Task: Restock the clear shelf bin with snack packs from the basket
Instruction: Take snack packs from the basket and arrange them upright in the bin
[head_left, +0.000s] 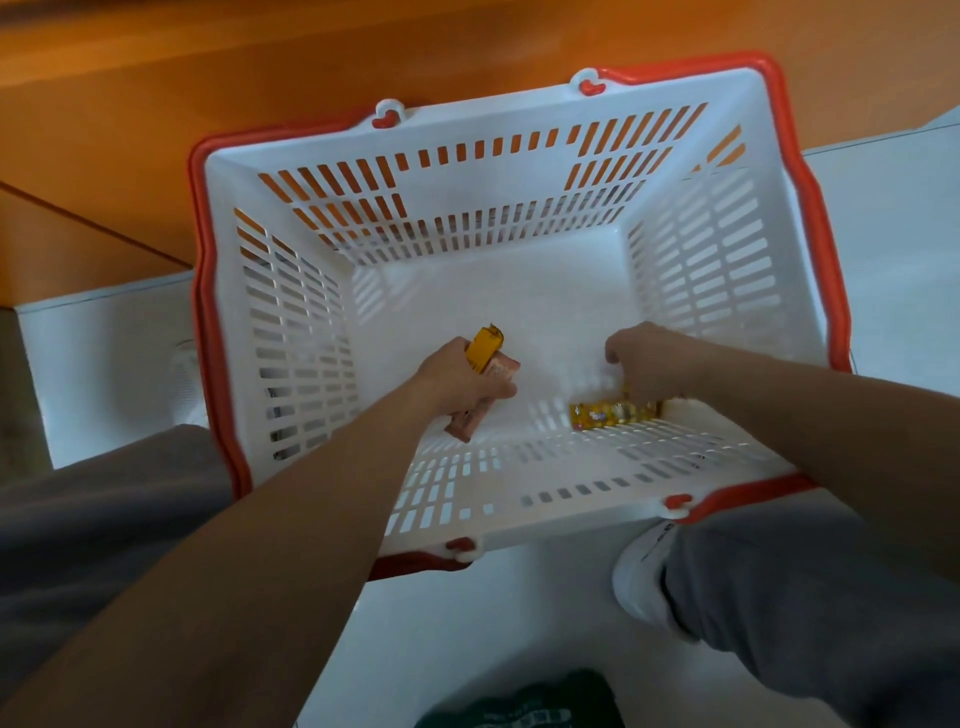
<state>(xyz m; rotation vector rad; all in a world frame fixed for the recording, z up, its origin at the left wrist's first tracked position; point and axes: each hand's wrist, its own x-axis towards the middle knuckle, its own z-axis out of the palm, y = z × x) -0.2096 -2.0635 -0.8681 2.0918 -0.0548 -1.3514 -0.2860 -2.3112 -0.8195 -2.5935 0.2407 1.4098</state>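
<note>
- While both bare forearms reach down into the white slotted plastic basket with the red-orange rim and folded handles, I log what the head view gives me.
- Basket: it sits on the white floor, its far side against an orange wooden panel. Most of its bottom is bare.
- Left hand: it is inside the basket near the left wall, with fingers and thumb curled round two packs at once.
- The first is a narrow orange-yellow snack pack, whose crimped end sticks out beyond the knuckles.
- The second is a long pale pink snack pack, which lies beside the first. It shows at both sides of the fist, and its lower end points at the near wall.
- Right hand: its back faces the camera and its fingers bend downward at the near right corner.
- A yellow foil snack pack lies flat on the bottom along the near wall, with its right end under that hand.
- Motion blur hides the fingertips, so I cannot tell whether the right hand grips the pack or only touches it.
- Surroundings: a grey trouser leg and a white sock sit just beside the basket's near right corner. Dark green fabric shows at the bottom edge.
</note>
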